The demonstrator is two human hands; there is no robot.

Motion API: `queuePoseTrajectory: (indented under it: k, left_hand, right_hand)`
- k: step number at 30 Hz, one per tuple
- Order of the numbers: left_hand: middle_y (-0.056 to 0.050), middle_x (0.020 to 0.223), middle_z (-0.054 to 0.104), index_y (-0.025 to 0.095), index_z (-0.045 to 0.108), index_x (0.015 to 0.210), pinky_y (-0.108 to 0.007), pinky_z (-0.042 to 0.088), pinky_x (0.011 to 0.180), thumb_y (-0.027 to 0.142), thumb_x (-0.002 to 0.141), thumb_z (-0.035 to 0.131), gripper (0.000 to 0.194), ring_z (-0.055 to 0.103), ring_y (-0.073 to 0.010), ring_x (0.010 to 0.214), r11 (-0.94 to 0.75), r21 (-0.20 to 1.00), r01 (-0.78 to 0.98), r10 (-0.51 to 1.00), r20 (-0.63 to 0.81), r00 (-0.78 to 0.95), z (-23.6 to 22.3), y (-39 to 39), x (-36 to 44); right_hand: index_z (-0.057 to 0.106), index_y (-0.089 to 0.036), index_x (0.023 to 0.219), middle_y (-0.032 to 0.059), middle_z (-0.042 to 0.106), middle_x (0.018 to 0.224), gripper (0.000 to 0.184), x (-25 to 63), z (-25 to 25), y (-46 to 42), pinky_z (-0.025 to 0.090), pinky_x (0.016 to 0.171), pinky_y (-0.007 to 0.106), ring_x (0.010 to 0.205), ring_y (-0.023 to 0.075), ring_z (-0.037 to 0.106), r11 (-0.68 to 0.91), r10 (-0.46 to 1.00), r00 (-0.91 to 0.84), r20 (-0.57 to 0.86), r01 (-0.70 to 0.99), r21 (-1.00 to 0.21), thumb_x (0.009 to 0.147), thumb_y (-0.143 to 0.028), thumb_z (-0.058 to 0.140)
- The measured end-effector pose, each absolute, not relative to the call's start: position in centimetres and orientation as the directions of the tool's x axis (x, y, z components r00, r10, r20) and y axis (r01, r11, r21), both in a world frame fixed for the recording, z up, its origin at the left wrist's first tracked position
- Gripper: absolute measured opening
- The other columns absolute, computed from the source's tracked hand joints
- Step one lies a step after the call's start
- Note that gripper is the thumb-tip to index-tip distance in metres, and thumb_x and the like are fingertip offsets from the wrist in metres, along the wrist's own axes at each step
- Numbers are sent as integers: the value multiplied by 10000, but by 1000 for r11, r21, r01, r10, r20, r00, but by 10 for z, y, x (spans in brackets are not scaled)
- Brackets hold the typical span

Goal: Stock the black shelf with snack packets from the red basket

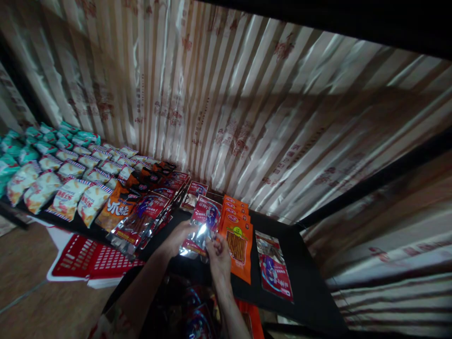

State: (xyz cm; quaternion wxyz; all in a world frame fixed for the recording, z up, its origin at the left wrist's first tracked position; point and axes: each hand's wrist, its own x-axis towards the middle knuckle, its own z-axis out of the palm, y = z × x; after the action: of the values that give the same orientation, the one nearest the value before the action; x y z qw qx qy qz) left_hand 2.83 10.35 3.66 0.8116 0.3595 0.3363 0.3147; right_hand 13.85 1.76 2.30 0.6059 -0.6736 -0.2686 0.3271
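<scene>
A red and silver snack packet (205, 214) with a clear window is held up over the black shelf. My left hand (181, 238) grips its left side, and the fingers are partly hidden by the packet. My right hand (219, 252) pinches its lower right edge. To the left lies a stack of similar red packets (150, 212); another red packet (195, 192) rests behind the held one. Just right of my hands, a row of orange packets (237, 235) overlaps front to back. A single red packet (274, 268) lies farther right, turned the other way up.
The black shelf (307, 278) carries rows of white snack bags (68, 197), green bags (45, 146) and orange-brown bags (115, 207) on the left. Red baskets (88, 259) stand below. A striped printed sheet (226, 108) hangs behind. More packets (199, 320) lie below my arms.
</scene>
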Motion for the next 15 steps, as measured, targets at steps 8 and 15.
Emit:
queuePoseTrajectory:
  k: [8,15]
  left_hand:
    - [14,622,624,136,622,710,-220,412,575,264,564,697,208,561,-109,559,430,876,-218,793,-251,555,42,137,34]
    - [36,558,545,156,564,643,-203,373,531,218,665,577,67,503,-95,527,339,932,-126,887,-272,372,20,148,44]
  right_hand:
    - [596,-189,758,-44,567,637,358,142,27,44,426,564,217,586,109,520,-69,786,602,-143,-143,-987,585,-484,700]
    - [579,-212,732,-51,607,669,279,139,14,64,445,542,228,565,113,546,-82,785,575,-230,-271,-959,591,-420,700]
